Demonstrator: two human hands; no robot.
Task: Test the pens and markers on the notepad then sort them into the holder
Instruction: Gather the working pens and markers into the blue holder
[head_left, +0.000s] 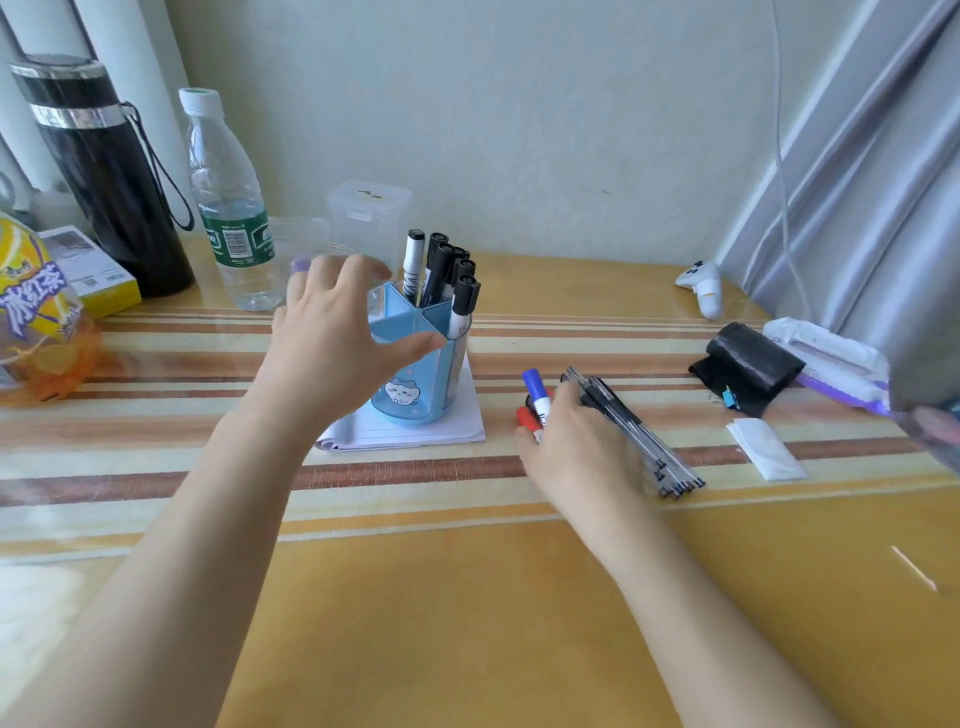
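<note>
A light blue holder with dividers stands on a white notepad at the table's middle. Several black-capped markers stand upright in its far right compartment. My left hand hovers open over the holder's left side, fingers spread, holding nothing. My right hand rests on the table to the right, fingers closed around a blue-capped marker. A red-capped marker lies under that hand. A bundle of several black pens lies beside and partly under the right hand.
At the back left stand a black flask, a water bottle, an orange drink bottle and a clear plastic box. At the right lie a black roll, a wipes pack, folded white paper and a curtain.
</note>
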